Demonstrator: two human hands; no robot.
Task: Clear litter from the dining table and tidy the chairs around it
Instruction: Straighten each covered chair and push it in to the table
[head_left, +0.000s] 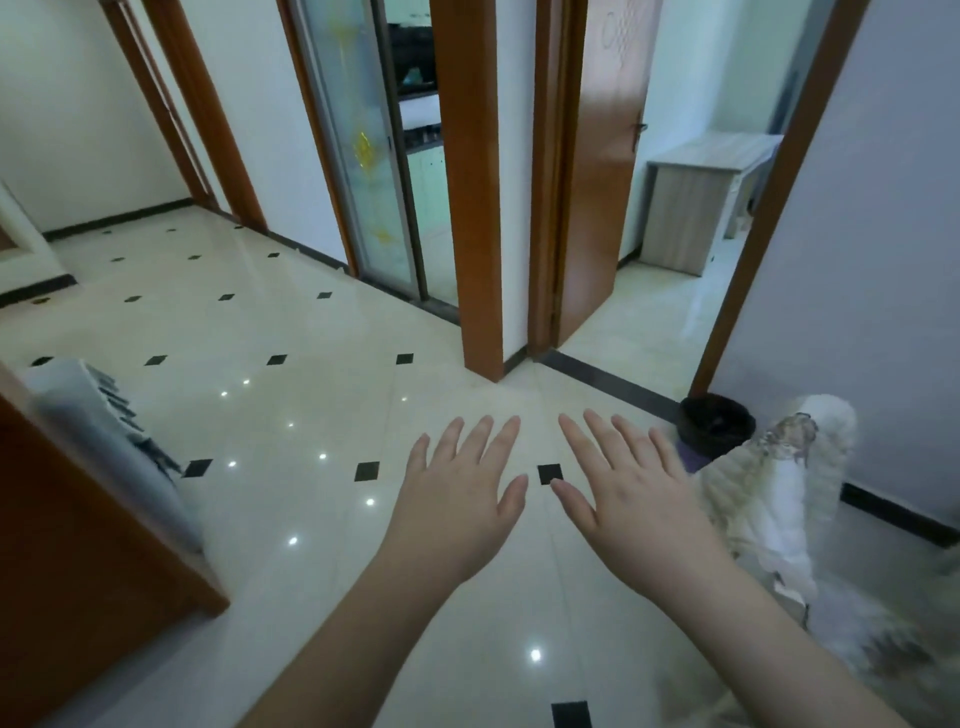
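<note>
My left hand (462, 493) and my right hand (623, 493) are stretched out side by side over the tiled floor, palms down, fingers spread, holding nothing. No dining table or litter shows in the head view. At the right edge stands a piece of furniture draped in a white fluffy cover (779, 493); whether it is a chair I cannot tell. Behind it, on the floor by the wall, sits a dark round bin (716, 423).
A brown wooden cabinet (78, 561) with a pale object on it fills the lower left. Ahead are a glass sliding door (363, 156), an open wooden door (597, 171) and a room with a grey desk (701, 197). Glossy cream floor (260, 322) lies between.
</note>
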